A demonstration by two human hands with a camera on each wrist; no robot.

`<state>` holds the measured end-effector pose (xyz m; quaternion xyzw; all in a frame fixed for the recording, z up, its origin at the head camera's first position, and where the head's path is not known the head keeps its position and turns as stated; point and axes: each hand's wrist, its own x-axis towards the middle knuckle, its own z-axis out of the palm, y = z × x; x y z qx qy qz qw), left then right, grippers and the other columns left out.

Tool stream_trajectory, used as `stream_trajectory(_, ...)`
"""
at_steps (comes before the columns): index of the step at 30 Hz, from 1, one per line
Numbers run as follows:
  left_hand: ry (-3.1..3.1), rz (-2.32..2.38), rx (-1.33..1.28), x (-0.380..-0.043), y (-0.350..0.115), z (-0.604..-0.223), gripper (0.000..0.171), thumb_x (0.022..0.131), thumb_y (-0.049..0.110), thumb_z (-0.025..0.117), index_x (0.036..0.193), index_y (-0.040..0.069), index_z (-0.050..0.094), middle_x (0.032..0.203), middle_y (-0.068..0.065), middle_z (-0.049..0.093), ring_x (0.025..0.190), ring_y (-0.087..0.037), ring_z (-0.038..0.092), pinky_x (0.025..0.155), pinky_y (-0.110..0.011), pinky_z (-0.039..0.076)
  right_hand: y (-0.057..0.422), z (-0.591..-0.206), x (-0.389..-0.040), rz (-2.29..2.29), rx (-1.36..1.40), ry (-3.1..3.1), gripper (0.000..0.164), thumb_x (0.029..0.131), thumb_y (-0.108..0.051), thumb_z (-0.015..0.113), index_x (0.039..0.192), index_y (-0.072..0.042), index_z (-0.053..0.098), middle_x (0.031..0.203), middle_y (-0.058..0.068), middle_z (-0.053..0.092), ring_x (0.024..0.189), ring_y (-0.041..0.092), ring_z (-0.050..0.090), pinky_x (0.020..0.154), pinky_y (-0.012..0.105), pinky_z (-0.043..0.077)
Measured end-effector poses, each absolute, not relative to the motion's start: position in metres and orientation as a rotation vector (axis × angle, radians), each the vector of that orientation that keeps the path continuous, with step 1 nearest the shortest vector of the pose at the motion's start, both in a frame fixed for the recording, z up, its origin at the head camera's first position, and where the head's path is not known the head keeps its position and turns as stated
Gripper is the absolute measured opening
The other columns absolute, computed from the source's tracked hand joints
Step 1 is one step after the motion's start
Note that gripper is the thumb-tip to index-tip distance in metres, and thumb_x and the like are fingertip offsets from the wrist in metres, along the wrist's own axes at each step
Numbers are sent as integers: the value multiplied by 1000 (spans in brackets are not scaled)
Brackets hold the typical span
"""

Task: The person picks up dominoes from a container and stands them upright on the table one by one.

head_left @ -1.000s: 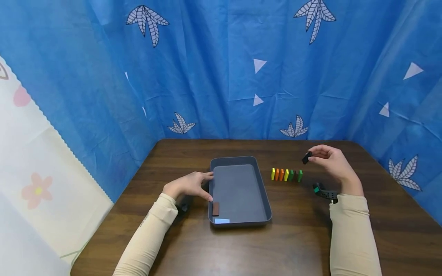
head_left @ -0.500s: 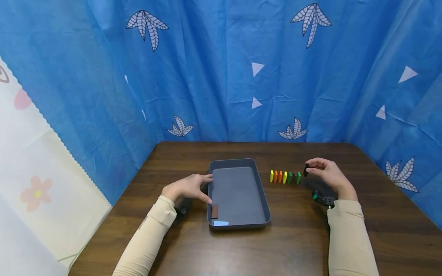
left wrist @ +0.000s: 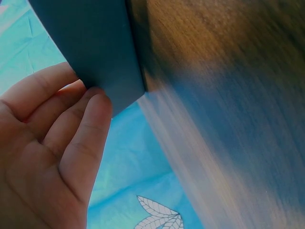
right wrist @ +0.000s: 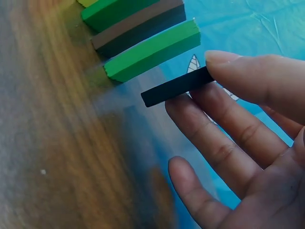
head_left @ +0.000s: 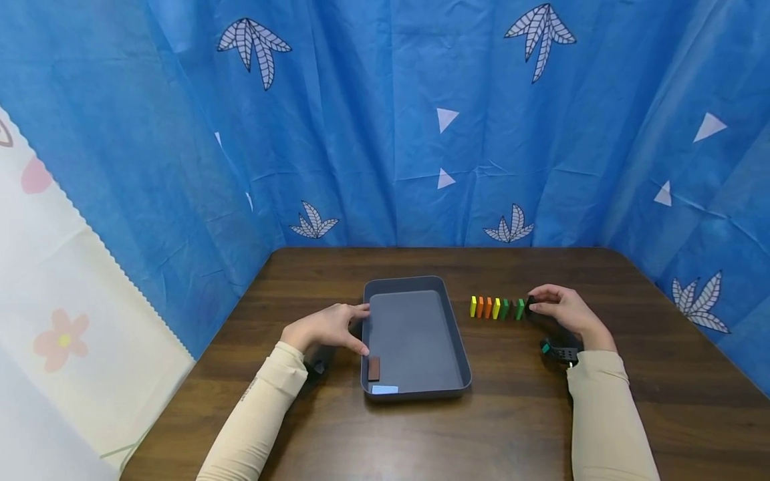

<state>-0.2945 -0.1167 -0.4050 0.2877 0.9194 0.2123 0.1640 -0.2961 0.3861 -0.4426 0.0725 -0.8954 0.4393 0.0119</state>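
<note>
Between thumb and fingers, my right hand pinches a black domino at the right end of a row of standing dominoes. In the right wrist view, a gap separates it from the bright green domino. A brown domino and a darker green one stand beyond. Further left in the row are yellow and orange dominoes. My left hand rests with spread, slightly bent fingers against the left rim of the grey tray.
Inside the tray's near left corner lie a brown domino and a light blue one. The wooden table runs back to a blue curtain. A dark wrist device sits under the right wrist.
My right hand has come down and slightly left with the black domino, turning it upright at the row's right end. My left hand stays at the tray's rim.
</note>
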Motion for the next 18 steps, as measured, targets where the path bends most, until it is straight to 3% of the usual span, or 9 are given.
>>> stream_trajectory(7,2612,607,823,-294,-116,-402,91,80,44,82,151,2,43,164,-11,32,149,-33,35,117,-51,36,384,-445,-297,1342,205,-2806,38,98,-19,66,128,4,60,124,26,61,100,15,57,88,35,54)
stream_trajectory(18,2600,608,831,-295,-117,-402,92,80,43,82,151,1,42,164,-12,31,148,-33,36,116,-51,37,383,-448,-298,1357,199,-2808,37,97,-17,67,126,4,59,123,26,60,102,23,57,87,33,54)
